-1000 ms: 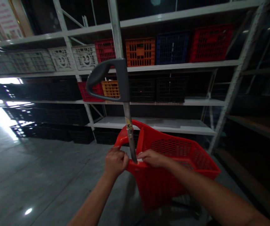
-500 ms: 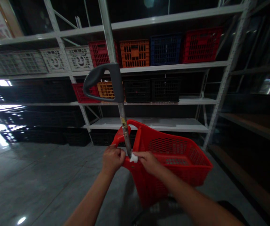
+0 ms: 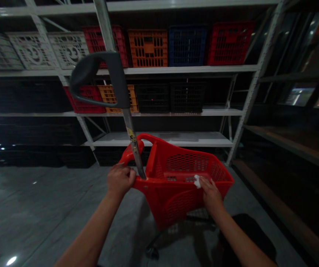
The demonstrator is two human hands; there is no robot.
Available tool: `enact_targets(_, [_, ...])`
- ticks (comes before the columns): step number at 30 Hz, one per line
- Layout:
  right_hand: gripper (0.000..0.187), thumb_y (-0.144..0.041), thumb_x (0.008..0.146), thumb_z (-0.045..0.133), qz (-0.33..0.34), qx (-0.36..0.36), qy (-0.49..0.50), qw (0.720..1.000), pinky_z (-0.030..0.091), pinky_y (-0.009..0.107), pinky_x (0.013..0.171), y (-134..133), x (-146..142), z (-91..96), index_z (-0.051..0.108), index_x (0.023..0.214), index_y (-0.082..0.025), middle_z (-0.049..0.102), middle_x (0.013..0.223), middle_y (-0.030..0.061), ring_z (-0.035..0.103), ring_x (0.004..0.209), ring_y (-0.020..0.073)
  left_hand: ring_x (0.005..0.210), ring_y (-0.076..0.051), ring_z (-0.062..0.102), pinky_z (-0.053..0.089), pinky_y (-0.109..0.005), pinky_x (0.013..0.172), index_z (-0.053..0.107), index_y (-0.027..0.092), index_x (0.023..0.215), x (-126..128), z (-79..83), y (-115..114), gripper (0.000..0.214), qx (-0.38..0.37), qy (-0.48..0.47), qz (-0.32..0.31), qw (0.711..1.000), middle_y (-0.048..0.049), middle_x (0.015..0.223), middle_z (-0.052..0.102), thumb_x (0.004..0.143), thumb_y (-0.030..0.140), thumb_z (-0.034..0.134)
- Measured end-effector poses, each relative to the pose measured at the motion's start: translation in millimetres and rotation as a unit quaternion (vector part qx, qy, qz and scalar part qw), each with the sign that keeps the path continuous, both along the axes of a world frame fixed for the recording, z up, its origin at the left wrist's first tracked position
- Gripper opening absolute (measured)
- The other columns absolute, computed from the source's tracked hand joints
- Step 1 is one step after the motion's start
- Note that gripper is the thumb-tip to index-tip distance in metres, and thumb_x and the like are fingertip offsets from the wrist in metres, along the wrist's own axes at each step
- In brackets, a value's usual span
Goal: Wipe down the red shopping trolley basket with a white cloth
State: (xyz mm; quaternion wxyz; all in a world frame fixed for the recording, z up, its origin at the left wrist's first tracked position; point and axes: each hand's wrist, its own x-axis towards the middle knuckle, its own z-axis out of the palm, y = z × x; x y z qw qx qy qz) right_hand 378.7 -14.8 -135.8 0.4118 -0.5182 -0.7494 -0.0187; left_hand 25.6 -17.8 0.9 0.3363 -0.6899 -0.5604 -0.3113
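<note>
Glossy grey floor (image 3: 37,211) runs up beneath the left hand (image 3: 119,180), its fingers curled shut over the moulded rim of a red plastic shopping cart (image 3: 176,204), just beside the steel pole (image 3: 131,144) with its curved grey grip (image 3: 98,70). Farther right, the right hand (image 3: 211,196) pinches a crumpled white cloth (image 3: 197,181) against the cart's perforated rim, facing perforated plastic crates (image 3: 187,46) on white steel shelving (image 3: 176,69).

The view is dim, and the black crates (image 3: 153,98) on the lower shelves sink into shadow. Small white glare spots mark the polished floor (image 3: 37,207), a soft shadow lies under the red shopping cart (image 3: 176,200), and the steel shelving (image 3: 255,81) bows toward the frame edges.
</note>
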Motion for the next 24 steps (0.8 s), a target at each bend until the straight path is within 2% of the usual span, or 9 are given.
enact_targets(2, [0.062,0.004,0.069,0.030,0.019,0.013,0.016,1.000,0.032,0.049,0.102,0.4,-25.2,6.1,0.053,0.122,-0.018,0.056,0.122,0.0091,0.046,0.118,0.0202,0.061,-0.019,0.058,0.044,-0.031,0.069,0.059,0.017,0.049,4.3,-0.1,1.6,0.036,0.004,0.004,0.009,1.000,-0.0067,0.053,0.060,0.077,0.027,0.039])
enact_targets(7, [0.061,0.002,0.072,0.031,0.131,0.063,0.047,0.988,0.032,0.039,0.104,0.0,-133.2,42.9,0.047,0.127,-0.017,0.052,0.126,0.0082,0.041,0.123,0.0162,0.057,-0.017,0.056,0.043,-0.030,0.067,0.058,0.018,0.047,12.1,0.2,6.3,0.037,0.009,0.017,0.030,0.999,-0.0054,0.051,0.059,0.077,0.029,0.039])
enact_targets(10, [0.059,0.001,0.072,0.033,0.161,0.087,0.036,0.982,0.030,0.039,0.105,-0.5,-156.4,49.6,0.046,0.128,-0.015,0.051,0.128,0.0087,0.039,0.124,0.0162,0.059,-0.018,0.058,0.044,-0.029,0.067,0.058,0.018,0.047,5.8,-0.3,9.1,0.038,0.010,0.020,0.029,0.999,-0.0058,0.053,0.060,0.077,0.029,0.038])
enact_targets(11, [0.060,0.002,0.071,0.034,0.162,0.093,0.025,0.982,0.029,0.039,0.105,0.1,-151.1,46.3,0.046,0.128,-0.015,0.051,0.128,0.0084,0.039,0.124,0.0161,0.061,-0.018,0.058,0.044,-0.029,0.068,0.059,0.018,0.047,1.9,-0.7,10.0,0.038,0.010,0.020,0.030,0.999,-0.0063,0.054,0.061,0.077,0.030,0.038])
enact_targets(13, [0.062,0.003,0.069,0.033,0.144,0.101,0.002,0.984,0.027,0.041,0.106,3.3,-121.0,31.8,0.048,0.126,-0.016,0.053,0.126,0.0073,0.039,0.124,0.0159,0.064,-0.019,0.059,0.044,-0.030,0.067,0.059,0.017,0.047,-7.2,-1.4,11.9,0.039,0.005,0.021,0.030,0.999,-0.0071,0.056,0.062,0.077,0.032,0.038])
enact_targets(17, [0.064,0.004,0.064,0.033,0.035,0.069,-0.008,0.997,0.027,0.045,0.105,18.1,-6.3,-9.7,0.054,0.120,-0.018,0.056,0.122,0.0071,0.043,0.121,0.0177,0.063,-0.020,0.059,0.044,-0.031,0.068,0.060,0.017,0.049,-21.3,-2.6,15.7,0.041,-0.017,0.015,0.034,0.999,-0.0072,0.057,0.062,0.078,0.033,0.036])
enact_targets(20, [0.055,0.000,0.065,0.035,-0.097,0.004,0.042,0.994,0.032,0.044,0.103,33.8,79.3,-28.6,0.062,0.110,-0.017,0.059,0.118,0.0072,0.048,0.117,0.0204,0.063,-0.020,0.058,0.043,-0.031,0.068,0.059,0.017,0.049,-23.7,-3.0,18.8,0.041,-0.021,0.016,0.044,0.999,-0.0077,0.058,0.061,0.078,0.034,0.035])
enact_targets(22, [0.051,-0.002,0.066,0.035,-0.133,-0.010,0.063,0.989,0.037,0.044,0.099,44.1,111.8,-31.6,0.064,0.106,-0.014,0.061,0.115,0.0088,0.051,0.114,0.0225,0.063,-0.020,0.058,0.043,-0.031,0.068,0.059,0.017,0.049,-21.9,-2.8,21.0,0.041,-0.017,0.017,0.047,0.999,-0.0078,0.058,0.061,0.078,0.034,0.035])
enact_targets(24, [0.049,-0.003,0.066,0.035,-0.150,-0.015,0.097,0.984,0.038,0.044,0.098,52.6,119.4,-30.4,0.065,0.104,-0.011,0.061,0.114,0.0110,0.052,0.112,0.0239,0.062,-0.020,0.057,0.042,-0.031,0.068,0.058,0.018,0.049,-18.6,-2.0,23.2,0.041,-0.015,0.016,0.047,0.999,-0.0071,0.055,0.060,0.078,0.033,0.035])
